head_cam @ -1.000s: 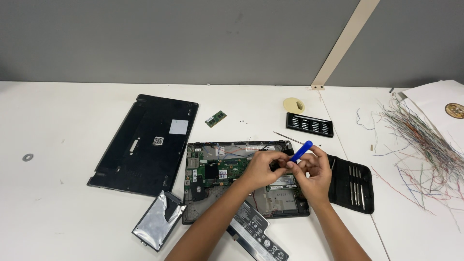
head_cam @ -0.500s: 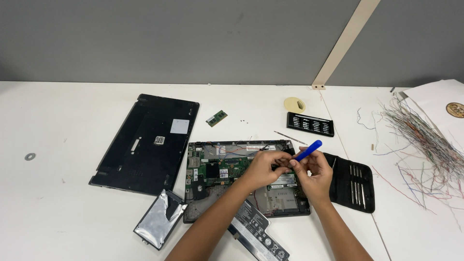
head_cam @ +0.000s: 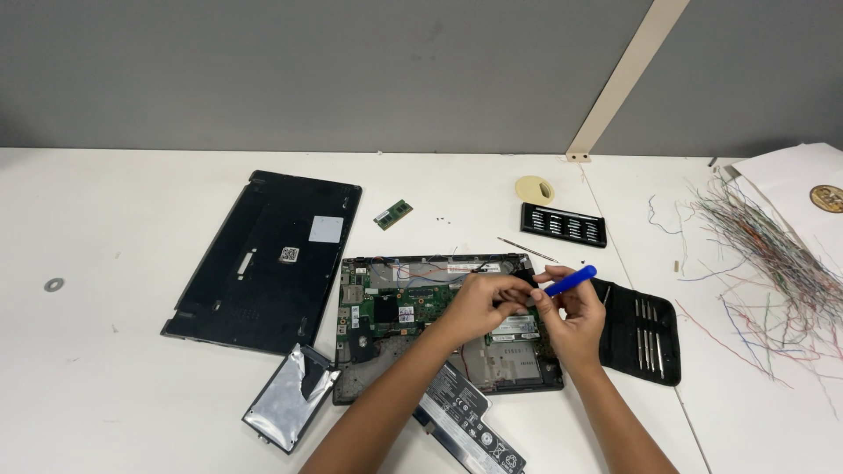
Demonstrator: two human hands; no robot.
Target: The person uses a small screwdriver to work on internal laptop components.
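An opened laptop (head_cam: 395, 316) lies bottom-up on the white table, its green circuit board and wires showing. My left hand (head_cam: 481, 304) rests over its right half, fingers curled and pinching at something small that I cannot make out. My right hand (head_cam: 575, 320) holds a blue-handled screwdriver (head_cam: 571, 280), handle pointing up and right, tip down between my two hands over the laptop's upper right part. The tip itself is hidden by my fingers.
The black bottom cover (head_cam: 268, 259) lies to the left, a silver drive (head_cam: 291, 396) and a battery (head_cam: 470, 421) near the front. A memory module (head_cam: 392, 214), a black bit holder (head_cam: 563, 225), a black tool pouch (head_cam: 645, 332), a metal rod (head_cam: 525, 248) and a tangle of wires (head_cam: 773, 263) lie around.
My right hand has tilted the screwdriver a little, its handle swinging to the right and lower. My left hand stays on the laptop in nearly the same place.
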